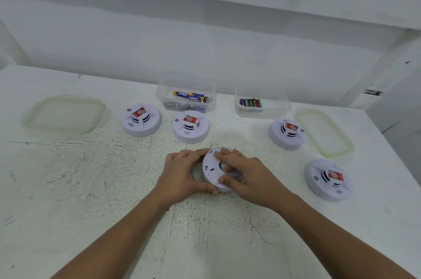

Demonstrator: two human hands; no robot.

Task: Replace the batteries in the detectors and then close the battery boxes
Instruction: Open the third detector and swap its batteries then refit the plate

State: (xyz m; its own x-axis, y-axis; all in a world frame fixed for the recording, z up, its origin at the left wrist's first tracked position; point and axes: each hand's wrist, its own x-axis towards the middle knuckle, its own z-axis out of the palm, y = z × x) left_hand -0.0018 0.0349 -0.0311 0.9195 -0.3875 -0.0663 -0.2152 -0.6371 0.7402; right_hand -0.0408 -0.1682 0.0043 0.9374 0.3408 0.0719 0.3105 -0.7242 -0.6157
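Note:
A white round detector (210, 168) lies flipped, base side up, at the middle of the table. My left hand (182, 174) grips its left rim, fingers over the top edge and thumb under the near edge. My right hand (243, 174) lies across its back, fingers curled on the cover round a dark central opening. Four more detectors stand face up with red labels: far left (141, 120), centre back (191, 127), right back (287, 132) and right front (328, 179). Batteries lie in a clear box (185, 98) and in a second clear box (262, 104).
A translucent lid (65, 114) lies at the back left and another lid (323, 132) at the right, past the right back detector. The white table (91, 187) ends at a wall behind the boxes and at an edge on the right.

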